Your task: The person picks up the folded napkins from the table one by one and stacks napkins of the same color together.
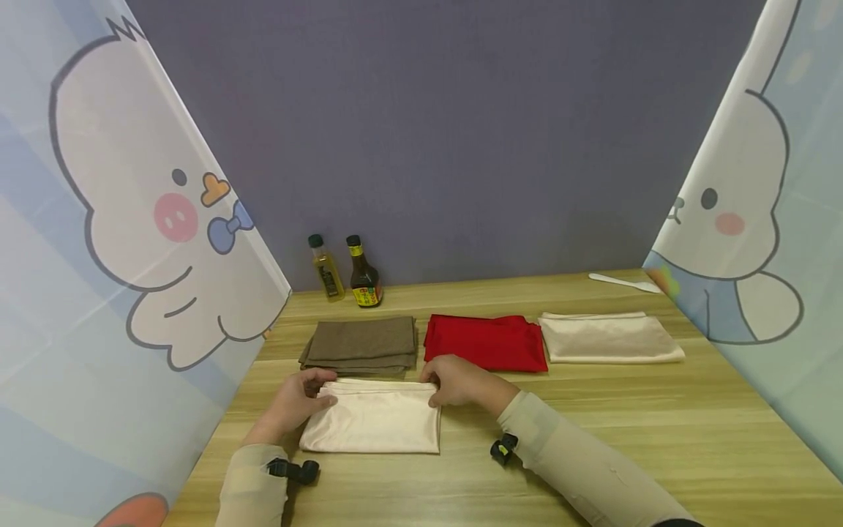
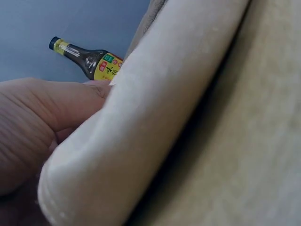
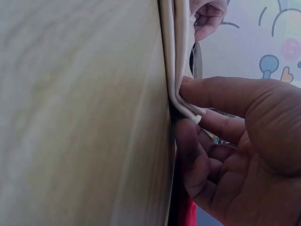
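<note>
Had near cream cloth (image 1: 377, 426) by both far corners

Pinched far-left corner with left hand (image 1: 294, 402), thumb on top; pinched far-right corner with right hand (image 1: 461, 382), layered edge between thumb and fingers. Found cloth on the counter (image 1: 632, 417), just near of the brown cloth (image 1: 364, 340) and near-left of the red cloth (image 1: 485, 344). Read its long axis as left-right, spanning the gap between hands, bulk toward the near side. Judged neither hand closer.

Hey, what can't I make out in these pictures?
Left hand, left wrist view: fingers mostly hidden by thumb and held cloth.
Dark bottle, left wrist view: base hidden by that cloth.
Red cloth, right wrist view: partly hidden by right hand.
Green-capped bottle, head view: label too small to read.
</note>
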### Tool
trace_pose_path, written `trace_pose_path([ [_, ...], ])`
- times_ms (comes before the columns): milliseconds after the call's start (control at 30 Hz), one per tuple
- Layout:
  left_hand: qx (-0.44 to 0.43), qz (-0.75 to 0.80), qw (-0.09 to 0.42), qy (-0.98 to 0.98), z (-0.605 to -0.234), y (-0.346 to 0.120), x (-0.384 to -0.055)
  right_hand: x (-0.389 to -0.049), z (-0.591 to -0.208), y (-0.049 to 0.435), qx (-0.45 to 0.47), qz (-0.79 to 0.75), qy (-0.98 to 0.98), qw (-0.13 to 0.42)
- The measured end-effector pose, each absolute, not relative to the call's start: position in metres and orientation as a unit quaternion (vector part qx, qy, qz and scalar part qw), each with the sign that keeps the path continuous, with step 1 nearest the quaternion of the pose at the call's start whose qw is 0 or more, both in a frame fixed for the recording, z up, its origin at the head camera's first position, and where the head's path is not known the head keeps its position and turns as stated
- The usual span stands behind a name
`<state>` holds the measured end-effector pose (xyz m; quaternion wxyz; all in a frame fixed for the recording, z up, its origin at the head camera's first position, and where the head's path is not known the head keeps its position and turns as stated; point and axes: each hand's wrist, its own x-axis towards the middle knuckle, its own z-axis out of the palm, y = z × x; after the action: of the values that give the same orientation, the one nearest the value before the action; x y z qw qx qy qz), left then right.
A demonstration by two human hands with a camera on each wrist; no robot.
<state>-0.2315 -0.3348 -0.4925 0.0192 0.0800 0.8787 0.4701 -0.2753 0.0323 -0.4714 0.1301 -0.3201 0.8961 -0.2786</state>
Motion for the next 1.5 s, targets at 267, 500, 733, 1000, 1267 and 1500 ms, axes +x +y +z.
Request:
trace_pose_path([
  [267,0.104,0.438,0.029,0.893,-0.494,-0.336,-0.234,-0.275,-0.469,0.033,-0.340,-0.278,0.888,0.134],
  [500,0.127,0.424,0.028,0.896,-0.495,-0.335,-0.233,-0.274,-0.471,0.033,-0.352,-0.286,0.880,0.141],
  [733,0.164,0.424,0.038,0.890,-0.495,-0.335,-0.232,-0.277,-0.475,0.035,-0.363,-0.302,0.870,0.144],
  [1000,0.158,0.446,0.034,0.881,-0.494,-0.332,-0.233,-0.282,-0.475,0.039,-0.368,-0.317,0.861,0.150],
  [1267,0.129,0.487,0.021,0.863,-0.491,-0.329,-0.234,-0.284,-0.469,0.041,-0.382,-0.328,0.854,0.132],
  [1500,0.158,0.515,-0.013,0.842,-0.490,-0.331,-0.233,-0.288,-0.467,0.046,-0.391,-0.339,0.846,0.126],
])
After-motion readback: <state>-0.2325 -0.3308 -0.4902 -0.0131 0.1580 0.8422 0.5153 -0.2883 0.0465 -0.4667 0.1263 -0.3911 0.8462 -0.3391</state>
